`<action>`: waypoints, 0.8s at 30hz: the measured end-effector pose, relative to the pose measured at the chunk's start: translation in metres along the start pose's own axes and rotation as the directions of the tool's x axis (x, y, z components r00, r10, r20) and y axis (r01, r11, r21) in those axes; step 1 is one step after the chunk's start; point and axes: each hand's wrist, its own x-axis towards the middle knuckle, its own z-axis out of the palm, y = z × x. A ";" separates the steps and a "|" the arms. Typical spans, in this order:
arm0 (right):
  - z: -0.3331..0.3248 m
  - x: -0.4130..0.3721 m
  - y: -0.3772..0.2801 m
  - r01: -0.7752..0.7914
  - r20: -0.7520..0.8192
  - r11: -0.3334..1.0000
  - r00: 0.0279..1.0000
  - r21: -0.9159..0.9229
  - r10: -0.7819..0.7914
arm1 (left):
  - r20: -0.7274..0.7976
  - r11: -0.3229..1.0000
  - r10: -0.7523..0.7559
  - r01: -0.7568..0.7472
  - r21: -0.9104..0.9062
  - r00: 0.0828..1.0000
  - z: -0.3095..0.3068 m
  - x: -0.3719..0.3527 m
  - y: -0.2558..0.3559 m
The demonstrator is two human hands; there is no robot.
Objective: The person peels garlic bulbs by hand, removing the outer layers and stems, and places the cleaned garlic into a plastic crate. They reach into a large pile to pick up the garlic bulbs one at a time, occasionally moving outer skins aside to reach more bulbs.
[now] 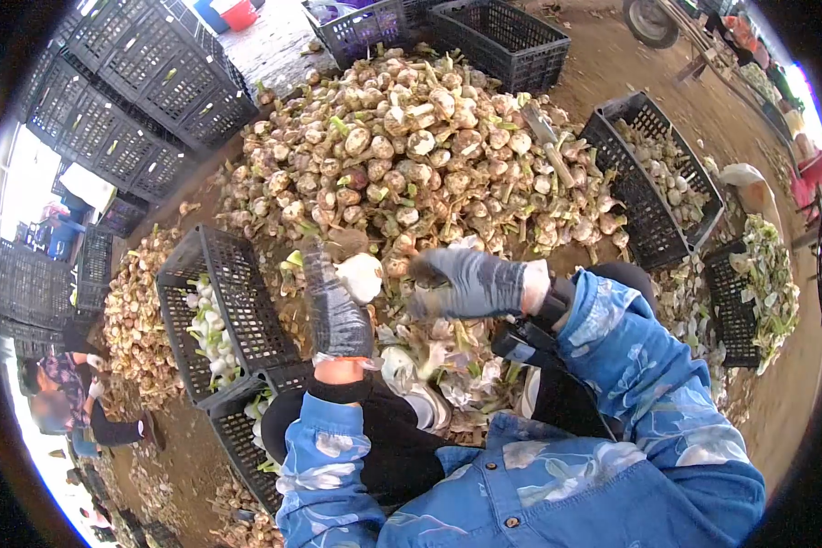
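Note:
My left hand (331, 297), in a grey striped glove, has a clean white garlic bulb (361, 278) at its inner side, held against the fingers. To its right is my right hand (468, 282), gloved too and smeared by motion; its fingers are blurred, and what they hold cannot be made out. Just beyond both hands rises a big pile of unpeeled garlic bulbs (411, 146). Below the hands, loose white skins and trimmings (461, 365) lie between my shoes. A tool with a wooden handle (557, 160) rests on the pile's right side.
A black crate (247, 283) with white garlic stands at the left, another (237, 447) below it. At the right are a crate of bulbs (648, 228) and one with leafy trimmings (735, 315). Stacked crates (137, 82) fill the upper left. A person (73, 397) crouches at the far left.

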 end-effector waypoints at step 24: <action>-0.002 -0.002 -0.010 -0.004 -0.178 0.991 0.984 0.131 0.028 | 0.179 0.630 0.439 -0.444 0.638 0.880 0.015 -0.009 -0.028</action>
